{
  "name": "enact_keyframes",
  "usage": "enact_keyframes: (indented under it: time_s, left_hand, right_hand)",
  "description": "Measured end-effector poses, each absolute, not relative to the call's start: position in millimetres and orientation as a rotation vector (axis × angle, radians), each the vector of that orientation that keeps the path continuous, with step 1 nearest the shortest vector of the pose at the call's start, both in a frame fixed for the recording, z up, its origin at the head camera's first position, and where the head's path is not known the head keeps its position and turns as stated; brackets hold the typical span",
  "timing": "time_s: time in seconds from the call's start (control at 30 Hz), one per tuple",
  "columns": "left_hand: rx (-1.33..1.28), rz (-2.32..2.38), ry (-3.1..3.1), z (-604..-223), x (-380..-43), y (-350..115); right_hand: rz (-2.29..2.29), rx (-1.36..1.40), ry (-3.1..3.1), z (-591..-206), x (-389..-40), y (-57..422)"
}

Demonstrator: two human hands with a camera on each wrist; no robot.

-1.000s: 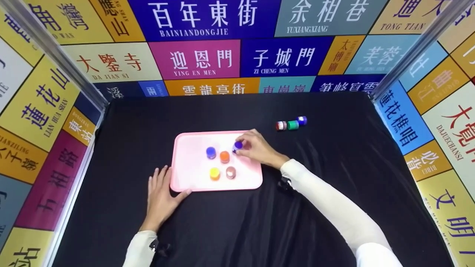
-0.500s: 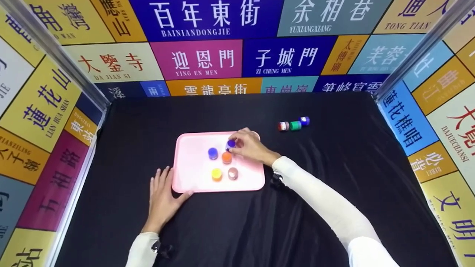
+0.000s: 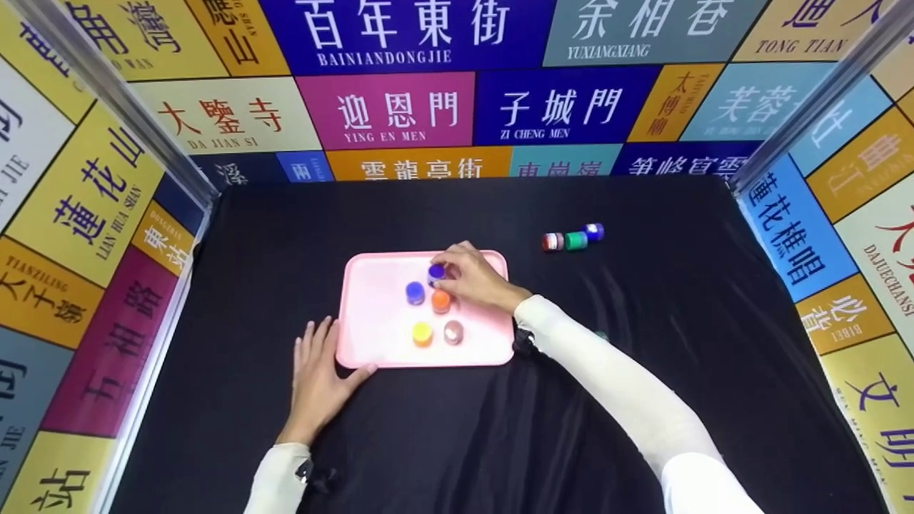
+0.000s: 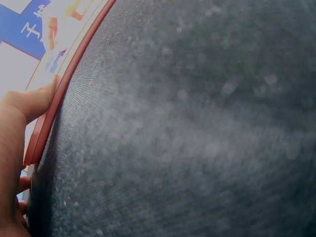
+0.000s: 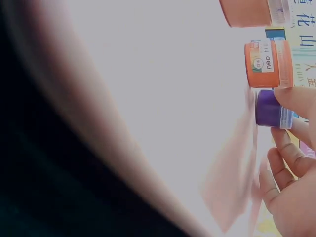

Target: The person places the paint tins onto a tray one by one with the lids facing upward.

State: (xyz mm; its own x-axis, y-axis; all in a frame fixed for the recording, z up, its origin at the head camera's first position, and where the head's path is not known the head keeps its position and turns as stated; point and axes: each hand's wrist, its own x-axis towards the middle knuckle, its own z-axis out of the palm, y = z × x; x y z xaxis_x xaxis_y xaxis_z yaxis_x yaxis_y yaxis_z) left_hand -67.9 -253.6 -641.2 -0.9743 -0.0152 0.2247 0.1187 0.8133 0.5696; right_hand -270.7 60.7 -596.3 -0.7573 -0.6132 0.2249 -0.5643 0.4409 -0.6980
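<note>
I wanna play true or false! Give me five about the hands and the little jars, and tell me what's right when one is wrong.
1. The right hand holds a purple jar. True.
2. The left hand touches the pink tray. True.
3. The yellow jar is off the tray. False: it is on the tray.
4. The orange jar is on the tray. True.
5. The green jar is on the tray. False: it is on the black cloth.

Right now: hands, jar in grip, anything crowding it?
Right hand pinches purple jar. Left hand touches pink tray, near-left corner. Orange jar and blue jar close by.
</note>
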Motion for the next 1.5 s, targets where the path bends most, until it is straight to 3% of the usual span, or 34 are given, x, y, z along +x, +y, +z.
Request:
enact_keyframes:
  time_s: [0.3, 0.8, 1.5]
  left_hand:
    - [-0.09, -0.894, -2.773, -641, -68, -252]
    - [-0.083, -0.895, -2.783, -643, -68, -254]
    - [-0.096, -0.891, -2.769, -642, -67, -254]
  right_hand:
    - [-1.234, -1.028, 2.572, -590, -268, 68]
    - [-1.244, -1.069, 2.618, -581, -267, 126]
    - [-1.289, -0.869, 2.68, -577, -231, 202]
